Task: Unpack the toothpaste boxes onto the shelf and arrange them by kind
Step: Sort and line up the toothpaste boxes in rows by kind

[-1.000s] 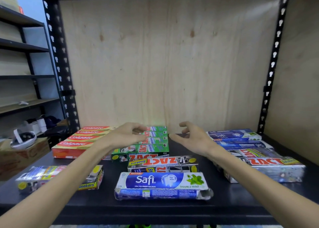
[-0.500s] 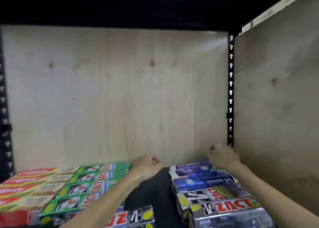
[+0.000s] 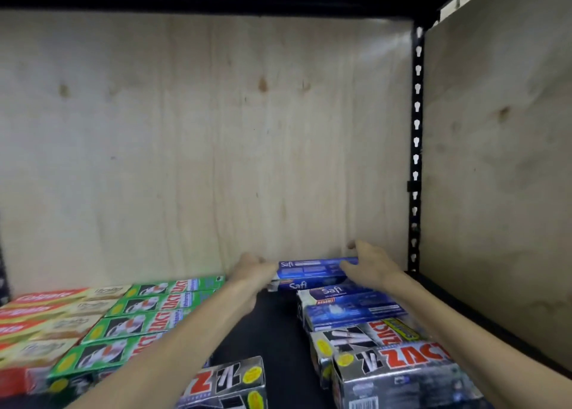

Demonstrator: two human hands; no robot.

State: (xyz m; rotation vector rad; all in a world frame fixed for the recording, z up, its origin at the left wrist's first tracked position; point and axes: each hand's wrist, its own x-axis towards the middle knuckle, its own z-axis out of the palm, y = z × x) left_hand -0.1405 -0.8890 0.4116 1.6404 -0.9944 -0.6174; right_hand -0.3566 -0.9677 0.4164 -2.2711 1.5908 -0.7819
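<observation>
A blue Safi box (image 3: 311,268) stands on its long edge at the back of the black shelf (image 3: 272,331), near the plywood back wall. My left hand (image 3: 252,271) grips its left end and my right hand (image 3: 370,267) grips its right end. In front of it lie more blue Safi boxes (image 3: 349,308), then silver Zact boxes (image 3: 393,365). To the left lie green Zact boxes (image 3: 145,312) in a row and red Colgate boxes (image 3: 40,319) at the far left. Another silver Zact box (image 3: 229,384) sits at the bottom centre.
The plywood back panel (image 3: 201,145) and a plywood side panel (image 3: 501,176) close in the shelf. A black perforated upright (image 3: 416,148) stands at the right rear corner. A dark strip of bare shelf runs between the green and blue stacks.
The view has moved closer and deeper into the shelf. Both hands reached to the back and took hold of a blue Safi box, one at each end.
</observation>
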